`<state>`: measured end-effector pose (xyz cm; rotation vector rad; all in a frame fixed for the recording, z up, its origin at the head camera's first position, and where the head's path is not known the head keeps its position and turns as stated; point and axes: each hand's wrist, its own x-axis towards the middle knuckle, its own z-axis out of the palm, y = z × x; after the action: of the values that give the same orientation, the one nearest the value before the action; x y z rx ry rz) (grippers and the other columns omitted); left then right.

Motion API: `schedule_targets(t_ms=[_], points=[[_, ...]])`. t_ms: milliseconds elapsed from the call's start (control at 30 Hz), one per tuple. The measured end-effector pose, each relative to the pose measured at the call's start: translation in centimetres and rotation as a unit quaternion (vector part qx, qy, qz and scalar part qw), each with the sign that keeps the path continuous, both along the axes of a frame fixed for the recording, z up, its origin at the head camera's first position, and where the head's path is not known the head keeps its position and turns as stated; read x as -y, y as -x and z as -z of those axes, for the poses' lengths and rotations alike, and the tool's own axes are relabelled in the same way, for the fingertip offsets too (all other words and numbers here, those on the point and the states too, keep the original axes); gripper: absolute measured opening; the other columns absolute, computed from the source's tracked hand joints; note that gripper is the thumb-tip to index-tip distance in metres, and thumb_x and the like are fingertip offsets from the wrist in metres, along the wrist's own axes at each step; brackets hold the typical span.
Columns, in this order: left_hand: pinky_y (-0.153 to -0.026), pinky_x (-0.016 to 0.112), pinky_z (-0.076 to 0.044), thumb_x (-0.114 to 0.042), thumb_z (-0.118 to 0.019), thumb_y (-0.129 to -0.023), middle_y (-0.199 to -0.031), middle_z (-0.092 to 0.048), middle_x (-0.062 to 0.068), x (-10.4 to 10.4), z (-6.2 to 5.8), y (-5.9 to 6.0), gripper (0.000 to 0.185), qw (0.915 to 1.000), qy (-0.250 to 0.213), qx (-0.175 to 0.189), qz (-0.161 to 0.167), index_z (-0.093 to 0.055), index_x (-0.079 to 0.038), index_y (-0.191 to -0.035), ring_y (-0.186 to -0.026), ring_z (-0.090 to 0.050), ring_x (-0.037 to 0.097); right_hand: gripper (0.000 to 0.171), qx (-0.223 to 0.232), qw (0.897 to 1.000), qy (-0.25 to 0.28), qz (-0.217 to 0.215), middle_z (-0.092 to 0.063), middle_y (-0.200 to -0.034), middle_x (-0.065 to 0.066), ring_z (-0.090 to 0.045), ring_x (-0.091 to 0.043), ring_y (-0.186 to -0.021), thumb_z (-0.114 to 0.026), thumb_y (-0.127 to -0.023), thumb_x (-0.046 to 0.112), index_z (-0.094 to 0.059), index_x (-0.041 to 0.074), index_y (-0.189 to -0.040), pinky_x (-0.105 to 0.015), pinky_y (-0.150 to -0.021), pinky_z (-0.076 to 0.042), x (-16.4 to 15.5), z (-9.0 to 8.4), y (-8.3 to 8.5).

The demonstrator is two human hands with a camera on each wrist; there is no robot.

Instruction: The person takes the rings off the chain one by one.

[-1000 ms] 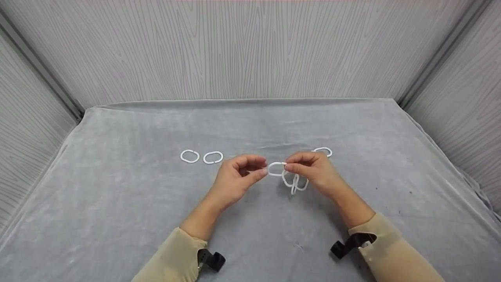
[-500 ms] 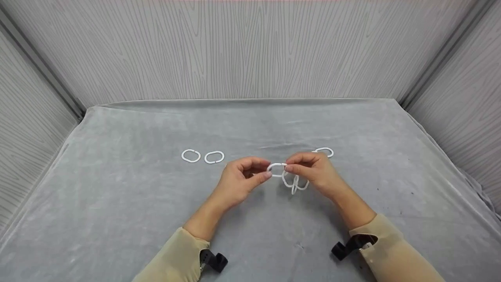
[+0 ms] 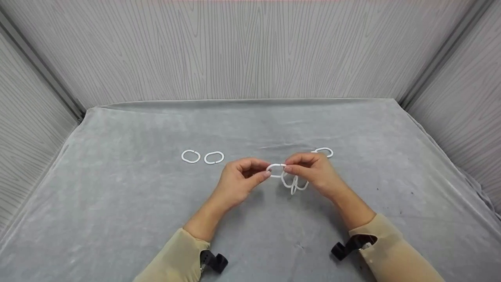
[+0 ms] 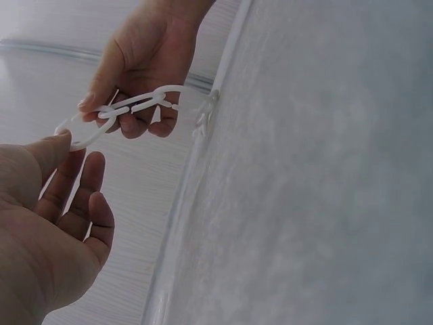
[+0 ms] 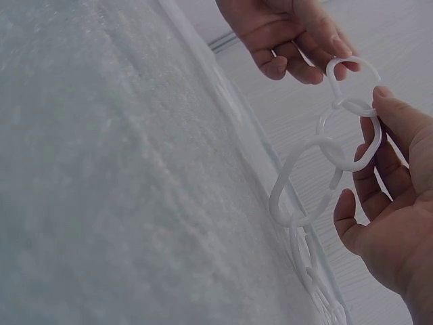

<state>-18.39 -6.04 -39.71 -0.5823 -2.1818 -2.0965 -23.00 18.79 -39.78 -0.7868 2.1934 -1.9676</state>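
I'm looking down at the tabletop (image 3: 117, 219), covered in grey cloth, with my two arms reaching in over it. My left hand (image 3: 238, 181) and right hand (image 3: 315, 172) meet above its middle. Since a second ago the left hand has drifted a little toward the right one, and its fingers (image 3: 261, 177) now pinch the near end of the top ring (image 3: 276, 170), which they only brushed before. The right hand's fingers pinch the other end, and the short chain of white rings (image 3: 294, 183) hangs below it, off the cloth. I judge the top ring is now being worked between both hands, perhaps to close it or snap it open. Two loose rings (image 3: 202, 157) lie side by side to the left; another ring (image 3: 325, 152) sits just behind the right hand.
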Motion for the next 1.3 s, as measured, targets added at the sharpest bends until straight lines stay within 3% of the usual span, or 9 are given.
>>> schedule_targets(t_ms=[200, 367, 667, 1300], points=[[-0.079, 0.025, -0.057, -0.005, -0.081, -0.094, -0.101, -0.078, 0.007, -0.04, -0.06, -0.09, 0.018, 1.0000, 0.002, -0.002, -0.007, -0.079, 0.001, -0.111, -0.090, -0.072, 0.018, 0.020, 0.000, 1.000, 0.003, -0.007, -0.076, -0.096, -0.006, -0.067, -0.012, -0.084, -0.082, -0.094, 0.006, -0.076, -0.010, -0.103, -0.025, -0.074, -0.055, 0.03, 0.03, 0.02], [-0.080, 0.026, -0.058, -0.003, -0.081, -0.093, -0.099, -0.078, 0.008, -0.12, -0.09, -0.10, 0.018, 0.9999, -0.002, -0.001, -0.013, -0.078, 0.004, -0.109, -0.088, -0.072, 0.016, 0.025, 0.005, 1.000, 0.003, -0.009, -0.076, -0.097, -0.007, -0.068, -0.013, -0.086, -0.084, -0.093, 0.011, -0.076, -0.011, -0.104, -0.025, -0.076, -0.055, -0.01, 0.01, -0.01], [-0.081, 0.030, -0.060, 0.000, -0.080, -0.093, -0.098, -0.077, 0.010, -0.20, -0.08, -0.10, 0.016, 0.9997, -0.011, -0.004, -0.023, -0.078, 0.006, -0.108, -0.086, -0.072, 0.017, 0.024, 0.010, 0.999, 0.013, -0.043, -0.077, -0.100, -0.003, -0.071, -0.011, -0.087, -0.078, -0.094, -0.001, -0.071, -0.017, -0.111, -0.025, -0.076, -0.057, -0.36, 0.16, 0.23], [-0.079, 0.027, -0.059, -0.002, -0.080, -0.094, -0.096, -0.077, 0.010, -0.15, -0.48, -0.30, 0.014, 0.9988, -0.021, -0.015, -0.041, -0.079, 0.003, -0.107, -0.085, -0.072, 0.018, 0.030, 0.050, 0.996, -0.025, -0.070, -0.077, -0.104, -0.006, -0.074, -0.017, -0.092, -0.078, -0.093, -0.003, -0.068, -0.017, -0.118, -0.031, -0.078, -0.061, -0.93, 0.38, 0.54]])
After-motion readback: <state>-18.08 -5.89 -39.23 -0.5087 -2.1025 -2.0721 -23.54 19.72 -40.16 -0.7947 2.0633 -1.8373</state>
